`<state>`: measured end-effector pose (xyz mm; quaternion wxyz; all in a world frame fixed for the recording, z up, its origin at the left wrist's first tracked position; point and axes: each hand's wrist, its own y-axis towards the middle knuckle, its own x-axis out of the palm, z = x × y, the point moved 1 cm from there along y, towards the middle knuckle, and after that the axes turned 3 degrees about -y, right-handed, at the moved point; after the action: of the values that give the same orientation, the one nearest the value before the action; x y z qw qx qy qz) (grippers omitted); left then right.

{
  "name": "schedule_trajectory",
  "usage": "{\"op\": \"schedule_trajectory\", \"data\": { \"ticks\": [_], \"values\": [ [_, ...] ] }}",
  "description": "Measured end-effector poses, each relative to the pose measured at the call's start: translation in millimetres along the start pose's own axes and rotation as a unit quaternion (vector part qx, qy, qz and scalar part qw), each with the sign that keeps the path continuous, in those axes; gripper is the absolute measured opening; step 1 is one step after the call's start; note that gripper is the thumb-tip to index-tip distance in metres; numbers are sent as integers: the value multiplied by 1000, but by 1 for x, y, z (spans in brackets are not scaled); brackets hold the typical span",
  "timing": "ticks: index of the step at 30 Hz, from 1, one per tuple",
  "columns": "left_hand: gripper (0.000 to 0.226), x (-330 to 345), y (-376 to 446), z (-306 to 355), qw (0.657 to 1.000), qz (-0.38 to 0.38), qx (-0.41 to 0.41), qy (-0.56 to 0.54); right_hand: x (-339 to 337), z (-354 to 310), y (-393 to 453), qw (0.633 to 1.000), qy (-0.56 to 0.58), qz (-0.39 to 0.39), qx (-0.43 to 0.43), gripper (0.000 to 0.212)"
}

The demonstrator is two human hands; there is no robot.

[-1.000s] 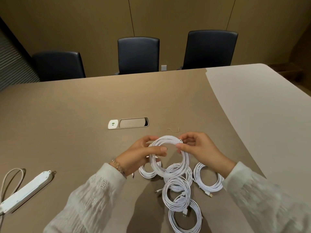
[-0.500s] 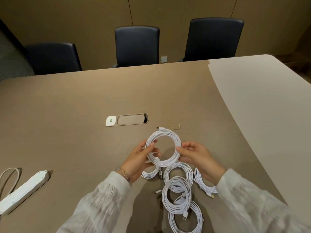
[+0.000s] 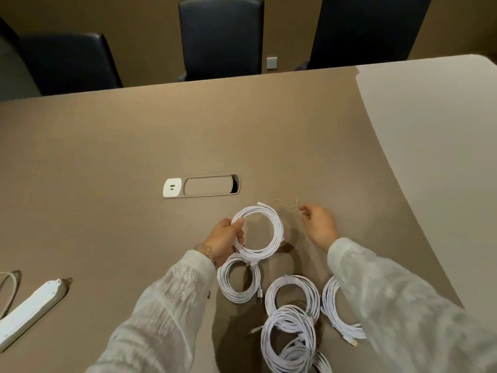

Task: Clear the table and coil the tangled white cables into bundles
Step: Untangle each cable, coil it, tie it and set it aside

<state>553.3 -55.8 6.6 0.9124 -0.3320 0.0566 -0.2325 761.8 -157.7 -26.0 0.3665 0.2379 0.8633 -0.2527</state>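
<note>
My left hand (image 3: 225, 239) grips the left side of a round coil of white cable (image 3: 271, 230), which sits just above the brown table (image 3: 134, 144). My right hand (image 3: 318, 224) holds nothing; its fingers reach close to a thin yellow twist tie (image 3: 287, 203) lying on the table. Several finished white cable coils lie nearer to me: one under my left wrist (image 3: 238, 285), one in the middle (image 3: 293, 294), one lower down (image 3: 289, 340) and one partly under my right sleeve (image 3: 336, 310).
A white power strip (image 3: 29, 310) with its cord lies at the left edge. A recessed socket panel (image 3: 201, 186) is set into the table's middle. Dark chairs (image 3: 222, 36) stand along the far side. A lighter table section (image 3: 430, 157) is on the right.
My right hand has let go of the coil and moved up and right towards the yellow tie. My left hand alone holds the coil now. The view has tilted down.
</note>
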Motion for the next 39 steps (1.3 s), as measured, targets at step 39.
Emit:
{"op": "schedule_trajectory", "data": {
  "ticks": [39],
  "values": [
    [10, -12, -2, 9, 996, 74, 42, -13, 2, -37, -50, 903, -140, -96, -395, 11]
  ]
}}
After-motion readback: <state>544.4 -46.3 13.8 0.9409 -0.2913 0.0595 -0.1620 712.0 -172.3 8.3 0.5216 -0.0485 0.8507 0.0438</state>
